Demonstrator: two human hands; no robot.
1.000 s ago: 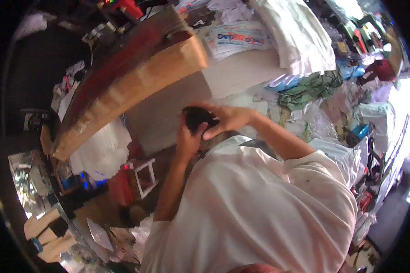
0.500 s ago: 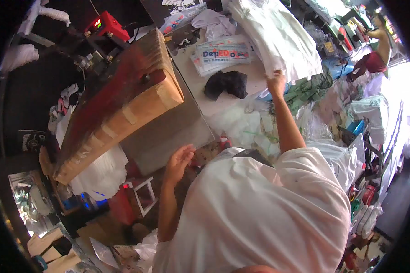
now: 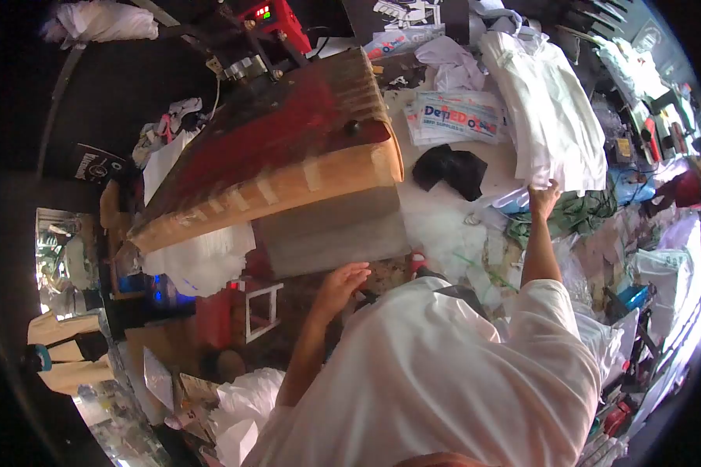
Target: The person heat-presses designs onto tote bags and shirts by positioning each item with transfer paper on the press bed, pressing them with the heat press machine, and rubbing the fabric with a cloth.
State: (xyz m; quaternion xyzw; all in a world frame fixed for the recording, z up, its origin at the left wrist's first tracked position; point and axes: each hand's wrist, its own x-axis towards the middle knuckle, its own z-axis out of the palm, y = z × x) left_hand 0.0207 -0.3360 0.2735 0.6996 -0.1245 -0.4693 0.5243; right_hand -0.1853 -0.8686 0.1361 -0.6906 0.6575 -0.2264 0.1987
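My right hand (image 3: 544, 198) is pinched on the near edge of the white cloth pieces (image 3: 549, 109), which lie in a long stack on the white table. My left hand (image 3: 343, 286) hangs free in front of the heat press, fingers stretched out and nothing held. The heat press has a worn red-and-brown upper plate (image 3: 288, 140) with a taped tan edge, raised over a grey lower plate (image 3: 335, 233). Between press and cloth lie a crumpled black cloth (image 3: 450, 171) and printed sheets reading "DepED" (image 3: 456, 118).
A red control box (image 3: 276, 23) with a lit display stands behind the press. Plastic bags and dark green cloth (image 3: 561, 222) lie beyond the table's near edge. A white stool frame (image 3: 263, 311) stands below the press. Part of another person (image 3: 681, 191) shows at far right.
The camera view has turned left, so the press, table and cloth appear farther right. My right hand stays at the cloth's edge; my left hand remains free near the press.
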